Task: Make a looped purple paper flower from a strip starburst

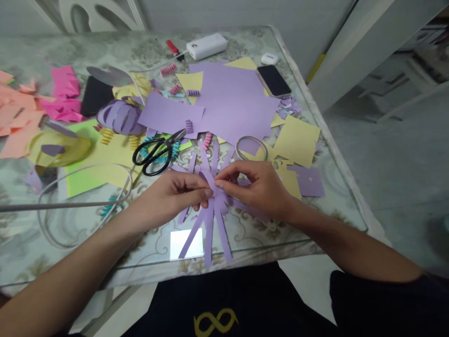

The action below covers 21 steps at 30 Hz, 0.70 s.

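Note:
A star of purple paper strips (209,220) lies fanned out on the glass table (315,206) near its front edge. My left hand (177,192) and my right hand (256,187) meet over its centre, both with fingers pinched on the strips where they cross. Black-handled scissors (157,152) lie just beyond my left hand. A clear tape ring (250,146) sits just past my right hand.
Large purple sheets (228,100) and yellow sheets (296,140) cover the table's middle. A phone (273,80), a white power bank (206,46), pink paper (65,93), a purple paper lantern (121,117) and a white cable (84,203) lie around. The table's right edge drops to the floor.

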### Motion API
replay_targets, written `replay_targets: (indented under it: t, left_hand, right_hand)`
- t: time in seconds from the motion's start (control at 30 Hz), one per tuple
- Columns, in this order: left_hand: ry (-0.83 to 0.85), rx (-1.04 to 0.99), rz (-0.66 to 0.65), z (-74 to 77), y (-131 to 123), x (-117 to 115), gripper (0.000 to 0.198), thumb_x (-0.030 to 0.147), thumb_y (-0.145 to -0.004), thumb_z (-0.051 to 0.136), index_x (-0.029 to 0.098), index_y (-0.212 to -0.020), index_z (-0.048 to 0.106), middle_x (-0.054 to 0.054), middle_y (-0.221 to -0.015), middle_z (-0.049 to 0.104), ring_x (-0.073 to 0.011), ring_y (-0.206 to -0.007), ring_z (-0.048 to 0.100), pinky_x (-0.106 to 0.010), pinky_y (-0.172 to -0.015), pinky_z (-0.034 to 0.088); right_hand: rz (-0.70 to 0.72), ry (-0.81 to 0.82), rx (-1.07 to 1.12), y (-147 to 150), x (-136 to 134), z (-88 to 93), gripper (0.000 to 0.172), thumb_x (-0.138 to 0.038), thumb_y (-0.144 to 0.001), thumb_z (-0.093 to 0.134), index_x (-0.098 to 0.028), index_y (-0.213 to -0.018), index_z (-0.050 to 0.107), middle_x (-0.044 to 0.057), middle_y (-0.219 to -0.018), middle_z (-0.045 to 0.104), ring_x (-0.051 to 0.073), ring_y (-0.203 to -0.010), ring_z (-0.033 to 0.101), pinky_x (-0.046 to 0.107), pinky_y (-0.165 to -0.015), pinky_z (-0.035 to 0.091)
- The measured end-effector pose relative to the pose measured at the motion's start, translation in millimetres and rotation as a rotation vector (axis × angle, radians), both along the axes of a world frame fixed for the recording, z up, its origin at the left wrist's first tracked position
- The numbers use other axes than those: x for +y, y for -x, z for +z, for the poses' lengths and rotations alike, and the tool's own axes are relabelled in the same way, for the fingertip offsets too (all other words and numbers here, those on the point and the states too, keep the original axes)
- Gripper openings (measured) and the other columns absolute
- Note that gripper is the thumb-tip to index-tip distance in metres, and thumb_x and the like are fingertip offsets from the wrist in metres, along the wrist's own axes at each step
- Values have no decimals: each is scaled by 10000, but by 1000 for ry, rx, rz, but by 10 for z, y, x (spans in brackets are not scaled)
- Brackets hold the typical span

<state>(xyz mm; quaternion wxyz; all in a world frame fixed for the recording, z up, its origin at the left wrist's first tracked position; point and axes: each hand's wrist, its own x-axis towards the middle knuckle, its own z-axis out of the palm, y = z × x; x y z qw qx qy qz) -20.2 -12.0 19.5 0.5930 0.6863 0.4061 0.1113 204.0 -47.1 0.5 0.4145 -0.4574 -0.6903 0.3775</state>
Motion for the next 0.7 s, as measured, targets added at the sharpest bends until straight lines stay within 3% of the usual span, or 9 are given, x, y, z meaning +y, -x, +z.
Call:
replay_targets:
  t: [0.7]
  left_hand:
    - [-2,-12,12,-6,-7,0,196,297,-924,667,190,-790,762,25,-695,698,-86,-630,595,-196,-612,451]
  right_hand:
    - [50,2,14,-8,6,-12,48,-212,-885,775,-184,-923,780,6,-856,784,135,-780,717,260,-731,567]
